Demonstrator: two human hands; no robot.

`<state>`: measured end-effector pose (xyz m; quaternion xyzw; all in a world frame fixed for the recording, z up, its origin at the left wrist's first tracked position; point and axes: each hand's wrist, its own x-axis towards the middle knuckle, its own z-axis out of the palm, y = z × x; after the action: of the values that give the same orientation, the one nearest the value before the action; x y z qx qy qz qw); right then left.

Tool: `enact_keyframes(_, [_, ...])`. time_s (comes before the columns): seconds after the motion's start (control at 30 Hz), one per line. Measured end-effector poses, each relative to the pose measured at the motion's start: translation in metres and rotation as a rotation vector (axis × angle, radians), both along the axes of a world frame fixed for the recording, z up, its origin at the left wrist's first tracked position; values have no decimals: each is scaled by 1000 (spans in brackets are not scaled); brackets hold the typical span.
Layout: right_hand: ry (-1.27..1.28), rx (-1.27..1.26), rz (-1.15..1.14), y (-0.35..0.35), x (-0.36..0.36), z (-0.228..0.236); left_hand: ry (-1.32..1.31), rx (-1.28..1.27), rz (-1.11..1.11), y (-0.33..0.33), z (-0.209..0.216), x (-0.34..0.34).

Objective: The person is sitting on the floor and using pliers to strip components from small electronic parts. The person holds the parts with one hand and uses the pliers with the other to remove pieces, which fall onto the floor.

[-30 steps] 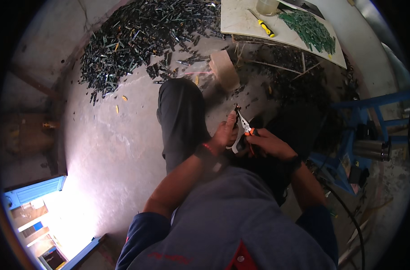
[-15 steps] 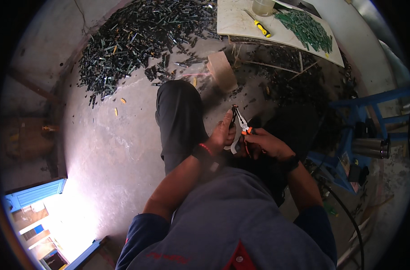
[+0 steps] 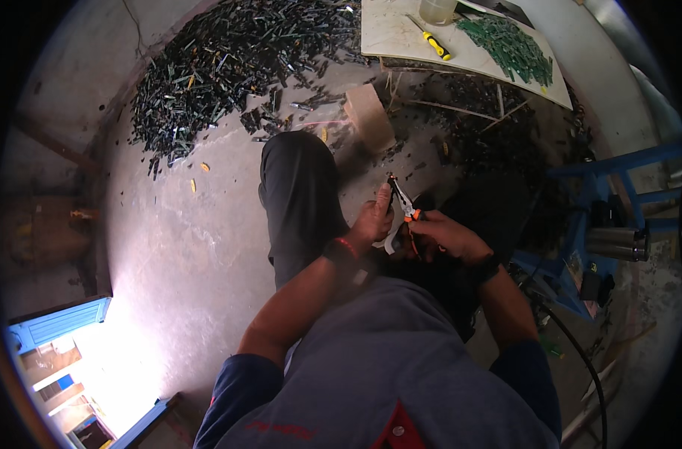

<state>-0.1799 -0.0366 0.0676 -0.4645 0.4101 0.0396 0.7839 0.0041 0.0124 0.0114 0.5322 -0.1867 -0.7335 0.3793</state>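
In front of my torso, my left hand [image 3: 371, 223] is closed around a small, narrow black piece [image 3: 390, 196], its thumb pointing up along it. My right hand [image 3: 453, 238] grips a pair of pliers [image 3: 405, 203] with orange and black handles. The plier jaws slant up and left to the top end of the black piece, where a tiny copper-coloured bit shows. Whether the jaws are clamped on it is too small to tell. A pale curved strip [image 3: 390, 242] shows below my left fingers, between the hands.
A large heap of dark strips [image 3: 228, 75] covers the floor at the far left. Beyond my knees stands a brown block [image 3: 370, 118]. A pale tabletop [image 3: 401, 41] carries a yellow-black screwdriver [image 3: 436, 46], green strips [image 3: 509, 51] and a clear container [image 3: 436, 10]. Blue stool [image 3: 625, 194] at right.
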Motion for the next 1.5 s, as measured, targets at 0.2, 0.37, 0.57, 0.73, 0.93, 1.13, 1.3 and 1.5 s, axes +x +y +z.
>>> enact_keyframes(0.2, [51, -66, 36, -2, 6, 8, -35, -57, 39, 2, -17, -5])
enact_keyframes(0.37, [65, -88, 105, -4, 5, 9, -86, -118, 60, 2, -15, -8])
enact_keyframes(0.57, [120, -133, 59, 3, 3, 6, -64, -58, -38, 0, -1, 1])
enact_keyframes(0.73, [102, -168, -89, 14, -1, -4, -158, -86, 41, 1, -1, -3])
enact_keyframes(0.93, [226, -431, -103, 22, 3, -34, -124, -13, 45, -2, -1, -1])
enact_keyframes(1.13, [358, -679, -51, 27, 12, -38, -197, -30, 82, -3, -1, -4])
enact_keyframes(1.3, [457, -786, 16, 29, 23, -32, -306, -66, 69, -4, -10, -3])
enact_keyframes(1.5, [558, -897, 68, 33, 34, -28, -551, -142, 32, -6, -17, -6])
